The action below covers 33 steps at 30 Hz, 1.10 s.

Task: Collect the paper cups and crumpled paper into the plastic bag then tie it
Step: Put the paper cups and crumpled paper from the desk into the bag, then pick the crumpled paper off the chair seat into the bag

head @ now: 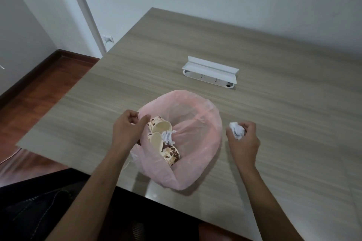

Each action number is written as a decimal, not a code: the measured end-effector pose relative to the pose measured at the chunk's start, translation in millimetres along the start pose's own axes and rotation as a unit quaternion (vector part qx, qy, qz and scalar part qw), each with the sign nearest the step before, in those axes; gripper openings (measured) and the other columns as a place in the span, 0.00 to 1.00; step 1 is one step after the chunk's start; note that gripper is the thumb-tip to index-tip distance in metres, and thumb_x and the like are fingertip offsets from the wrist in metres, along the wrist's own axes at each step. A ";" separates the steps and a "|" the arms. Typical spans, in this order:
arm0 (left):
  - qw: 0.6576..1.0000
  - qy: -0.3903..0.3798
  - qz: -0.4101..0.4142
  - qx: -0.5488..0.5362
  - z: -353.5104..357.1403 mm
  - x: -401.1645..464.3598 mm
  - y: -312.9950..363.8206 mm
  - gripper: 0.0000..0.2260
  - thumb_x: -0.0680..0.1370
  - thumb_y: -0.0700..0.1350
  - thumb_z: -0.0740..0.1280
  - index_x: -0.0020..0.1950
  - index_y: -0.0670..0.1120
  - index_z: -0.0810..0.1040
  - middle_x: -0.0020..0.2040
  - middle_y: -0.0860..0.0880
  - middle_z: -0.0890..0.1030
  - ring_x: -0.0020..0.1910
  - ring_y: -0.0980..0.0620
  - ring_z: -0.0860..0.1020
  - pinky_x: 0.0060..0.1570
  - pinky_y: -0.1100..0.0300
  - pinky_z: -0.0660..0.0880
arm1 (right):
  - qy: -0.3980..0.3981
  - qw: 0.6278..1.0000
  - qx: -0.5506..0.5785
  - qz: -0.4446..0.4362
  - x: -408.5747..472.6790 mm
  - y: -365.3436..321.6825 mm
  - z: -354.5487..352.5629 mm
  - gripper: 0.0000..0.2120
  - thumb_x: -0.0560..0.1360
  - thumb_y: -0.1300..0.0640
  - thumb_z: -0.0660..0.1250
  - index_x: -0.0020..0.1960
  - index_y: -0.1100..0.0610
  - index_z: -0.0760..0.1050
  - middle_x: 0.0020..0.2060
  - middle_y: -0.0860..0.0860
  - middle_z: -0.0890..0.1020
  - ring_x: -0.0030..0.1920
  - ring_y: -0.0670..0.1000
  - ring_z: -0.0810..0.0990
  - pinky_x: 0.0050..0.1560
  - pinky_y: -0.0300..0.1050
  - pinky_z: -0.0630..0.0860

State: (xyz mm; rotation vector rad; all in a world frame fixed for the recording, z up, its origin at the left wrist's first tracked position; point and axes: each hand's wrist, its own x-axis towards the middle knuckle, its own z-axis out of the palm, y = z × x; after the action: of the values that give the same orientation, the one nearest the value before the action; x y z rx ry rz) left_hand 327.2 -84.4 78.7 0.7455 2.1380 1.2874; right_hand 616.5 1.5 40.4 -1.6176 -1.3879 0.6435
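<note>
Pink and thin, the plastic bag is lying open-mouthed on the wood-grain worktop, slumping under its own softness. The left hand is pinching the bag's near-left rim, its grip narrow on the film, keeping the mouth spread. The right hand is curling its fingers round a ball of crumpled paper, just beside the bag's right edge and outside it. Three paper cups are lying tipped on their sides inside the bag, with another paper wad resting among them.

The paper ball looks nearly weightless and springy, so a loose hold is enough. The cups look light and easily crushed. The film looks slippery and floppy; for tying, gathering the rim in both hands seems the likeliest hold. A white power strip box is sitting well apart, farther back.
</note>
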 end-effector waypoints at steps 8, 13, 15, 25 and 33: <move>1.000 0.002 0.005 -0.002 -0.9 -3.3 5.5 0.09 0.71 0.49 0.75 0.43 0.48 0.76 0.37 0.52 0.76 0.34 0.54 0.76 0.24 0.63 0.71 | -0.243 0.964 -0.009 -0.108 -12.4 -95.0 60.3 0.26 0.65 0.50 0.79 0.60 0.50 0.77 0.68 0.53 0.74 0.65 0.47 0.75 0.62 0.39 0.72; 1.000 -0.008 0.010 -0.018 -7.7 -0.6 7.4 0.14 0.70 0.49 0.76 0.49 0.46 0.76 0.42 0.50 0.78 0.35 0.49 0.79 0.22 0.61 0.72 | -0.353 0.926 -0.089 -0.099 -31.4 -97.8 61.7 0.36 0.68 0.41 0.75 0.72 0.44 0.68 0.78 0.49 0.56 0.77 0.50 0.57 0.73 0.46 0.57; 1.000 -0.008 0.013 -0.011 -11.2 1.2 7.5 0.14 0.69 0.48 0.77 0.50 0.48 0.76 0.45 0.49 0.79 0.38 0.48 0.80 0.22 0.61 0.72 | -0.352 0.929 -0.073 -0.093 -38.9 -93.0 51.2 0.30 0.69 0.45 0.75 0.69 0.46 0.72 0.76 0.50 0.62 0.76 0.49 0.60 0.75 0.46 0.59; 0.997 -0.025 -0.035 0.066 -41.6 -14.2 17.3 0.26 0.71 0.55 0.74 0.64 0.46 0.72 0.46 0.50 0.78 0.38 0.50 0.81 0.28 0.57 0.78 | -0.346 0.934 -0.030 -0.086 -44.7 -92.5 14.1 0.17 0.71 0.53 0.73 0.59 0.52 0.79 0.61 0.45 0.78 0.63 0.46 0.73 0.67 0.48 0.69; 0.995 0.007 -0.034 0.096 -96.1 -64.9 14.3 0.30 0.72 0.61 0.71 0.67 0.46 0.69 0.46 0.52 0.77 0.42 0.49 0.81 0.29 0.56 0.78 | -0.316 0.938 0.023 -0.140 -91.8 -97.4 12.3 0.13 0.70 0.52 0.74 0.53 0.52 0.81 0.52 0.42 0.79 0.57 0.46 0.75 0.62 0.48 0.72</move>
State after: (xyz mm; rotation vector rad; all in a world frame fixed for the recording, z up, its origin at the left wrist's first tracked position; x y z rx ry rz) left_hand 310.1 -182.0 140.6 0.7358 2.3007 1.0656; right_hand 535.6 -84.5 104.5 -1.1776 -2.0006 1.0669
